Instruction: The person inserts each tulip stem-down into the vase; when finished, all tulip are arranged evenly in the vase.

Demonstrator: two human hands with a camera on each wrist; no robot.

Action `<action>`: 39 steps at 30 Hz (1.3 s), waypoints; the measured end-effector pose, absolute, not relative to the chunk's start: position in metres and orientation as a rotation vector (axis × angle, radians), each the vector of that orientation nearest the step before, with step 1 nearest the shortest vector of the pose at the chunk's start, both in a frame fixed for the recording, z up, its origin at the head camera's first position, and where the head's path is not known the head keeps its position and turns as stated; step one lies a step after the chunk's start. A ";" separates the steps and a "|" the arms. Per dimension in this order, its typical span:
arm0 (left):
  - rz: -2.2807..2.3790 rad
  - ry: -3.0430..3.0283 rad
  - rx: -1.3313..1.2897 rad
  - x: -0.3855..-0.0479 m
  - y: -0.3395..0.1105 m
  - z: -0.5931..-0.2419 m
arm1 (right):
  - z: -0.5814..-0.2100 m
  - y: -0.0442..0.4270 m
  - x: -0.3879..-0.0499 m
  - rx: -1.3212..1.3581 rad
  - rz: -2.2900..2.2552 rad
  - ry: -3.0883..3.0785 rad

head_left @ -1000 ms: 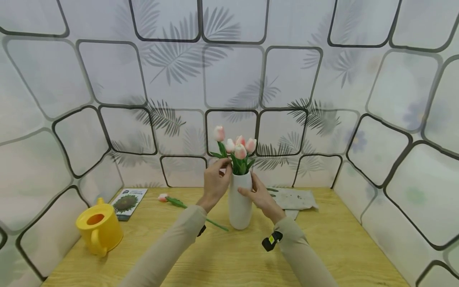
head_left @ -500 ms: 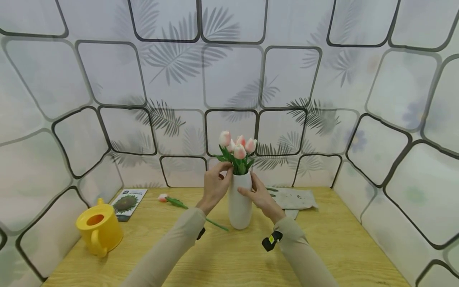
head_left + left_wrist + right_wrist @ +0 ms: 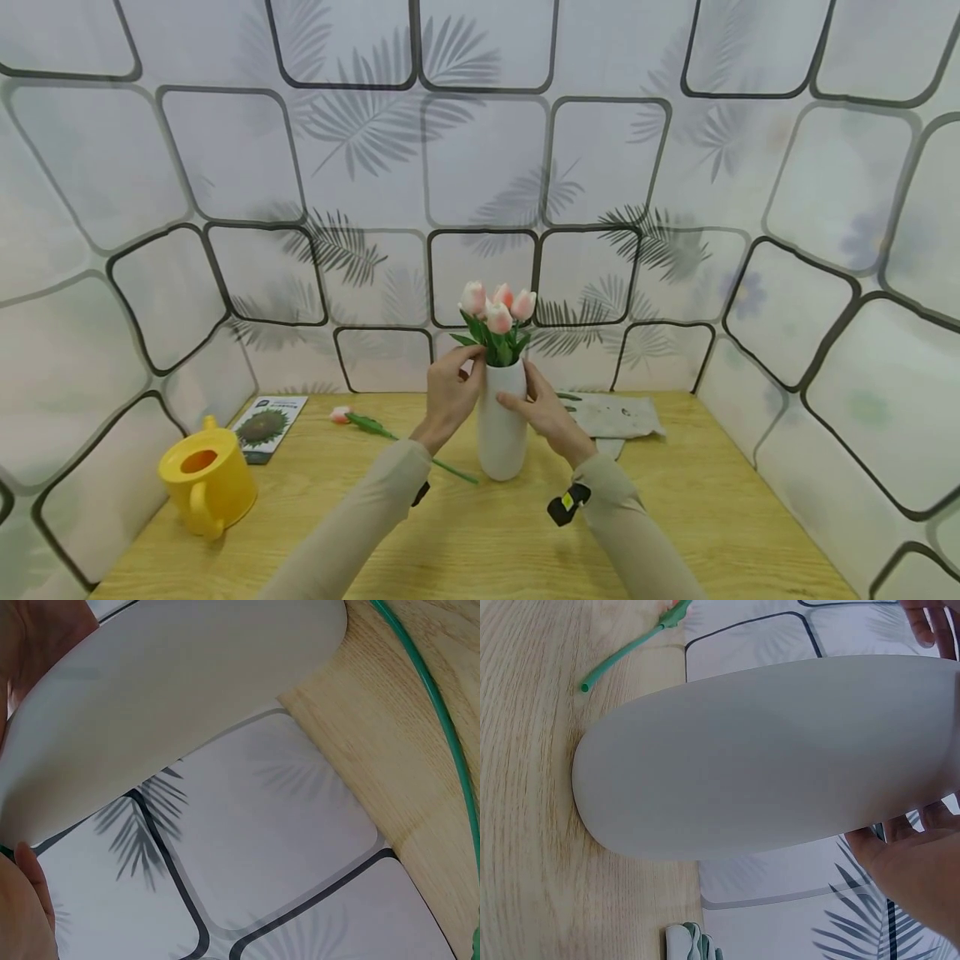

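Observation:
A tall white vase (image 3: 501, 433) stands upright on the wooden table, holding several pink-and-white tulips (image 3: 498, 317) with green leaves. At the left of its rim, my left hand (image 3: 451, 390) pinches the leftmost tulip (image 3: 473, 297) low on its stem; the fingertips partly hide the stem. From the other side my right hand (image 3: 547, 414) grips the vase's upper body, thumb in front. In the right wrist view the vase (image 3: 765, 757) fills the middle, with the right-hand fingers against its side. A single tulip (image 3: 375, 427) lies on the table left of the vase.
A yellow watering can (image 3: 207, 479) stands at the left, beside a seed packet (image 3: 268, 423) with a sunflower-like picture. Behind the right hand lie light gloves (image 3: 618, 416). Patterned fabric walls (image 3: 487, 167) enclose the table (image 3: 495, 550) at the back and sides.
The leftmost tulip has come down and to the right, joining the bunch, and my left hand has dropped slightly with it. The right hand and the vase stay in place.

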State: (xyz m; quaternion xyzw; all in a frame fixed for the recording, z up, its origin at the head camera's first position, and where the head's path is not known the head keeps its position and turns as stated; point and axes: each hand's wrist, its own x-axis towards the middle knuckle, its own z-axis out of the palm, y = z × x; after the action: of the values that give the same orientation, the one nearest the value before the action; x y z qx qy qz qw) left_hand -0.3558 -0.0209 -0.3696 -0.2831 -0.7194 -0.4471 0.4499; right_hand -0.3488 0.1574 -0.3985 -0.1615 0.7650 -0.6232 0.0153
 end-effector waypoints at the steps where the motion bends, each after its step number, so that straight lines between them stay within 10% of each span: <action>1: -1.102 -1.782 -0.699 -0.356 -0.021 -0.370 | -0.399 0.157 -0.348 -0.506 -1.941 2.387; 39: -1.608 -1.918 -0.606 -0.370 -0.083 -0.391 | -0.397 0.156 -0.347 -0.444 -1.952 2.401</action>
State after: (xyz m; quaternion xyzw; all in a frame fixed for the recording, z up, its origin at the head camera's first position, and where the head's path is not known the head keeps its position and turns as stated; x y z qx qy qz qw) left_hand -0.3701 -0.0826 -0.3914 -0.2259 -0.7150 -0.5996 0.2796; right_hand -0.3468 0.1559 -0.3971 -0.1420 0.7680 -0.6244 0.0077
